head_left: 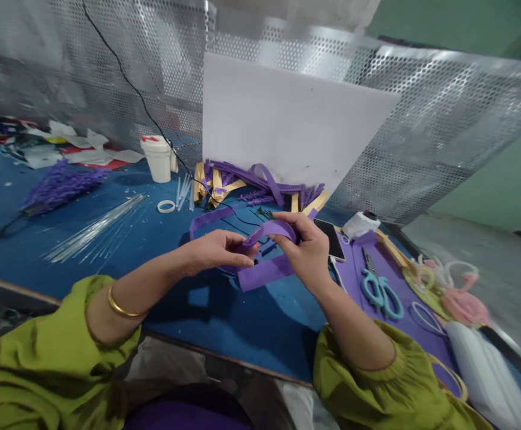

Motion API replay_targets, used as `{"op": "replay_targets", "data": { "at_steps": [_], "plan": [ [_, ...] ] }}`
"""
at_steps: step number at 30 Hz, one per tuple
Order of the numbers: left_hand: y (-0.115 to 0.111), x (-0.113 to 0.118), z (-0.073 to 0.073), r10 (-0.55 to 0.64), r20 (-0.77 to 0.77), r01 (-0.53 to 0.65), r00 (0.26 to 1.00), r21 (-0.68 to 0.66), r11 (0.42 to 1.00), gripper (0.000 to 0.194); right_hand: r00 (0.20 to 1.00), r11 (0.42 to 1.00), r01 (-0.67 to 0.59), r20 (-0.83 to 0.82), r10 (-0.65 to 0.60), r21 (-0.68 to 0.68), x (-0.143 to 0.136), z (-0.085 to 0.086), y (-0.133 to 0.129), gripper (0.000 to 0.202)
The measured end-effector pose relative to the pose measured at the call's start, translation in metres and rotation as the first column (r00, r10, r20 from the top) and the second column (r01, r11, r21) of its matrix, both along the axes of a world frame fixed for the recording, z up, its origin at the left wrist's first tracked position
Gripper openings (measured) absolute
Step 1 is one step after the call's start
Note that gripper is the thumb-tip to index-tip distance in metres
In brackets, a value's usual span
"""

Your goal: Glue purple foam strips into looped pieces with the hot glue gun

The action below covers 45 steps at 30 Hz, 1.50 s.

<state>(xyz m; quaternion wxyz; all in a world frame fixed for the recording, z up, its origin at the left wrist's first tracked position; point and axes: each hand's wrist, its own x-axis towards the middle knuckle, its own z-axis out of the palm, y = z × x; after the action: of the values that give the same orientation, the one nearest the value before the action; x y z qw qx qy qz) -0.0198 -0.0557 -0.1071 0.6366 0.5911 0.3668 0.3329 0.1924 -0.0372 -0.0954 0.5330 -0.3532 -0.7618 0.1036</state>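
A long purple fabric strip [264, 273] runs in loose loops between my two hands, above the blue table [242, 328]. My left hand [220, 248] pinches one part of it between thumb and fingers. Across from it, my right hand [303, 248] grips a curved part of the same strip, palm turned inward. One loop of the strip trails out behind my left hand. A small dark bit shows at my left fingertips, too small to name. Behind the hands lie purple flower sprigs [256, 197], purple strips and tan paper pieces.
At left are a purple lavender bunch [63, 185], clear thin rods [99, 230], a tape roll [166, 206] and a white cup [158, 158]. At right lie a phone [331, 240], blue-handled scissors [381, 292] and a white roll [489, 376]. A white board [287, 119] stands behind.
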Motion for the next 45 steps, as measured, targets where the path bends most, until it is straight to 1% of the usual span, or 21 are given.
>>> {"op": "replay_targets", "data": {
  "at_steps": [3,5,7,10,12,15,19,23,30,32,36,42,45],
  "plan": [
    [-0.001,0.002,-0.002,0.016,0.023,-0.016,1.0,-0.004,1.0,0.04,1.0,1.0,-0.003,0.012,0.003,-0.004,-0.001,-0.001,0.0,0.022],
    [-0.001,0.002,-0.004,0.049,0.003,-0.049,0.999,0.026,0.998,0.039,1.0,1.0,-0.002,0.024,0.002,-0.001,0.001,0.0,0.001,0.023],
    [0.0,0.0,-0.003,0.123,-0.04,-0.118,0.992,0.097,0.988,0.036,0.999,1.0,-0.005,0.038,0.006,-0.011,0.004,0.001,0.003,0.029],
    [0.0,-0.003,0.001,0.238,-0.08,-0.215,0.968,0.226,0.95,0.029,0.997,0.998,-0.034,0.067,0.038,-0.061,0.011,0.004,0.008,0.041],
    [0.0,-0.005,0.004,0.247,-0.078,-0.22,0.966,0.26,0.94,0.029,0.993,0.991,-0.063,0.094,0.074,-0.115,0.016,0.006,0.011,0.048],
    [-0.001,-0.008,0.009,0.222,-0.067,-0.196,0.973,0.277,0.941,0.035,0.986,0.976,-0.087,0.12,0.113,-0.201,0.02,0.008,0.013,0.052],
    [-0.002,-0.01,0.012,0.247,-0.111,-0.199,0.963,0.333,0.922,0.038,0.987,0.961,-0.072,0.12,0.107,-0.267,0.023,0.01,0.015,0.049],
    [-0.004,-0.009,0.012,0.289,-0.138,-0.224,0.947,0.363,0.905,0.036,0.987,0.96,-0.044,0.138,0.085,-0.277,0.023,0.009,0.017,0.042],
    [-0.007,-0.006,0.012,0.331,-0.128,-0.261,0.935,0.385,0.885,0.03,0.991,0.952,-0.025,0.121,0.065,-0.306,0.021,0.005,0.019,0.034],
    [-0.008,-0.006,0.012,0.344,-0.14,-0.265,0.929,0.397,0.879,0.03,0.991,0.954,-0.027,0.118,0.065,-0.298,0.02,0.006,0.018,0.031],
    [-0.007,-0.007,0.011,0.362,-0.168,-0.259,0.917,0.441,0.86,0.03,0.988,0.961,-0.077,0.112,0.11,-0.267,0.019,0.009,0.017,0.026],
    [-0.006,-0.008,0.007,0.425,-0.186,-0.269,0.886,0.542,0.797,0.03,0.982,0.964,-0.109,0.123,0.142,-0.244,0.019,0.01,0.017,0.021],
    [-0.005,-0.007,0.007,0.42,-0.184,-0.265,0.889,0.541,0.798,0.028,0.984,0.97,-0.119,0.109,0.144,-0.211,0.018,0.008,0.016,0.021]
  ]
}}
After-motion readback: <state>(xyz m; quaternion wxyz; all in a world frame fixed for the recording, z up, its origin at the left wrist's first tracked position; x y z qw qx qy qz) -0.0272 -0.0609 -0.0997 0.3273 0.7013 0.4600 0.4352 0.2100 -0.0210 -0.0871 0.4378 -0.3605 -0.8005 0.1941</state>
